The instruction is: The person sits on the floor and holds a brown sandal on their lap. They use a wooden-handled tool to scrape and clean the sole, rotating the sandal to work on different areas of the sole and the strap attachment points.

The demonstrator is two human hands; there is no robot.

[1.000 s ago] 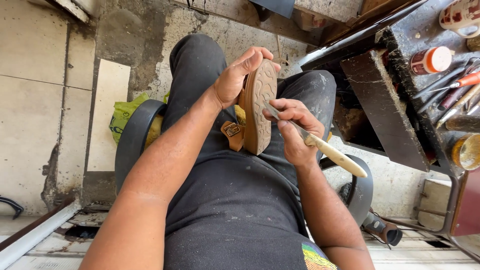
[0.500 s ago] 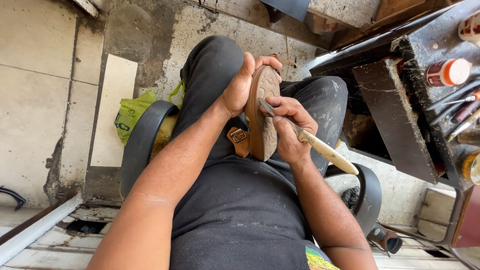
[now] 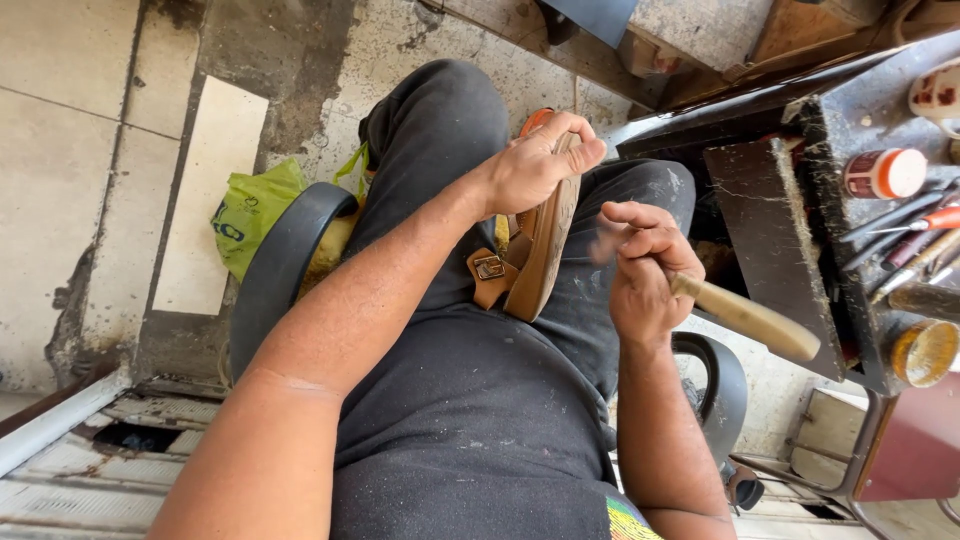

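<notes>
Head view: the left hand (image 3: 530, 165) grips firmly a brown sandal (image 3: 545, 250) on the lap, the right hand (image 3: 640, 265) is closed around a pale-handled tool (image 3: 750, 318) beside it

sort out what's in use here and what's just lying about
In use:
- sandal, held on edge on the lap by the left hand
- brush, light wooden handle gripped in the right hand

Lying about:
- green plastic bag on the floor
- small jar with a white lid on the bench
- tools on the bench
- open tin
</notes>
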